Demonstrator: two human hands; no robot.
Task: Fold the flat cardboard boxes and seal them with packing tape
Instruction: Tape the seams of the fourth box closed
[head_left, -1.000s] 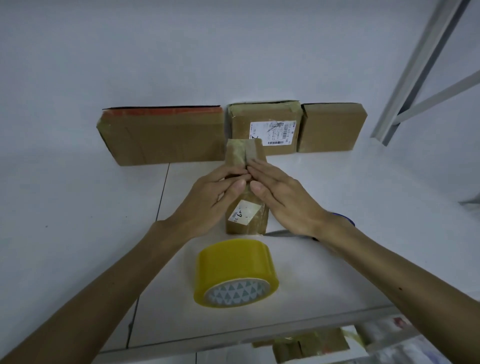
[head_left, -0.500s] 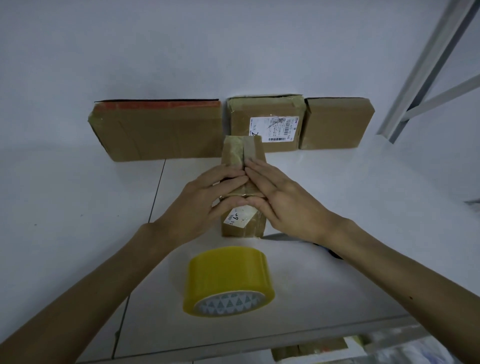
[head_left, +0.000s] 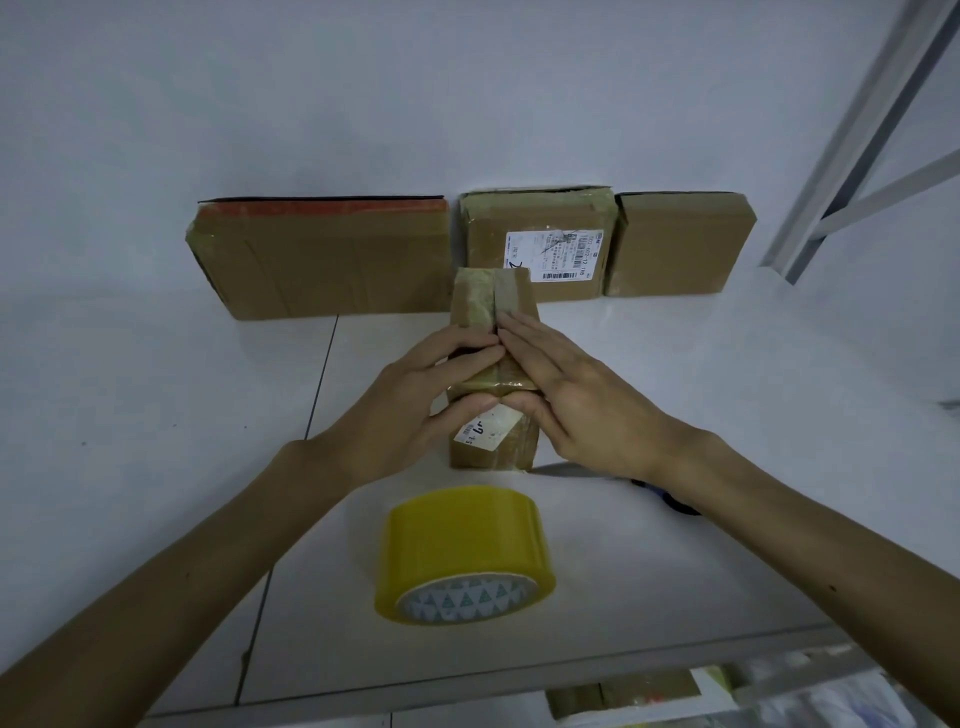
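White shelf top (head_left: 675, 364) carries the small box (head_left: 491, 296) just behind the tape roll (head_left: 462, 540), where the left hand (head_left: 415, 395) and right hand (head_left: 582, 395), fingers straight and flat, have slid toward its near edge, thumbs pressing tape down, so this seal looks nearly finished.

Tape roll (head_left: 465, 540) yellow, core w/ green triangle pattern. Boxes brown; small box (head_left: 493, 312) has white label; left box (head_left: 327, 260) red-orange top edge.
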